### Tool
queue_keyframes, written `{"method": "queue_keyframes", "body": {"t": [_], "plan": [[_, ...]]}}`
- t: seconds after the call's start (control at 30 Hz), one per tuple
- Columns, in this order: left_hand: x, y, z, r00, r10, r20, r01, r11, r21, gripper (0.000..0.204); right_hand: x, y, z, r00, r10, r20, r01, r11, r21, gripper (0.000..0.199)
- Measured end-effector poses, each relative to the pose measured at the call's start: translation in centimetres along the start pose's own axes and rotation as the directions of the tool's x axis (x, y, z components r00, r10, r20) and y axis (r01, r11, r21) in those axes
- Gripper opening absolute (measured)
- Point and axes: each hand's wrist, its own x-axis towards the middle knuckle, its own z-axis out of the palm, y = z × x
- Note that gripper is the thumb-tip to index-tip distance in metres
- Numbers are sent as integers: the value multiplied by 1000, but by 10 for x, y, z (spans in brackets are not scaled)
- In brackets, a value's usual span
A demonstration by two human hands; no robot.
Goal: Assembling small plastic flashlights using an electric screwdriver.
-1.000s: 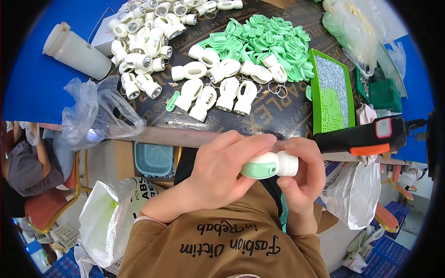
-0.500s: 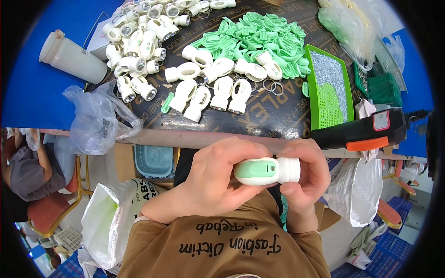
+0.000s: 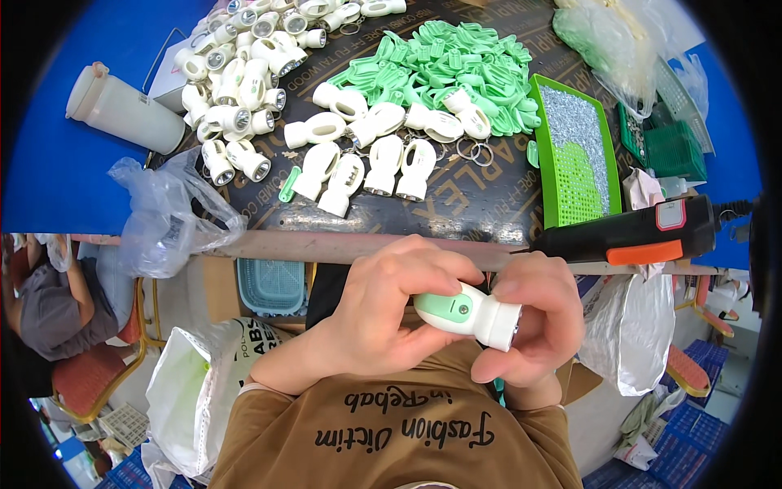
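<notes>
My left hand [image 3: 399, 306] is closed round the body of a small white flashlight [image 3: 489, 322] with a pale green switch plate. A small round screw-like spot shows on that plate. The flashlight is tilted, its lens end toward the lower right. My right hand [image 3: 542, 318] curves around the lens end with thumb and fingers apart, not gripping it; fingertips come close to the head. Beyond my hands, on the bench [image 3: 326, 232], several white flashlights [image 3: 383, 163] with key rings lie in a group, next to a heap of green plastic plates [image 3: 456, 69].
More white flashlights [image 3: 236, 90] are piled at the far left. A green tray [image 3: 542, 163] of small screws and a black electric screwdriver [image 3: 627, 232] lie on the right. A plastic bag [image 3: 175, 220] and a translucent jug [image 3: 122, 110] are on the left; an open white sack [image 3: 191, 391] stands below.
The flashlight has turned so its lens end points lower right and its lens rim shows. My right thumb and fingers have come off its head and spread apart.
</notes>
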Motion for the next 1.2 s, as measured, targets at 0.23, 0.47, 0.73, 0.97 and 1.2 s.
{"method": "queue_keyframes", "body": {"t": [0.23,0.47,0.73,0.97,1.2], "plan": [[0,-3,0,1000,23,2,-23,999,-29,46,3,-6,-1,999,-24,34,24,1000,-5,58],[-3,-2,-2,997,55,-59,-53,998,33,49,-3,-1,2,1000,6,30,-7,1000,27,52],[-4,2,-13,727,-513,457,665,359,-654,68,-15,19,6,942,331,51,-323,859,397,37],[0,-23,0,724,-516,458,653,299,-695,65,-32,25,-23,777,-560,-289,443,811,-382,22],[-1,-49,15,718,-619,318,556,236,-797,57,-3,33,-56,924,183,-335,29,841,540,76]]}}
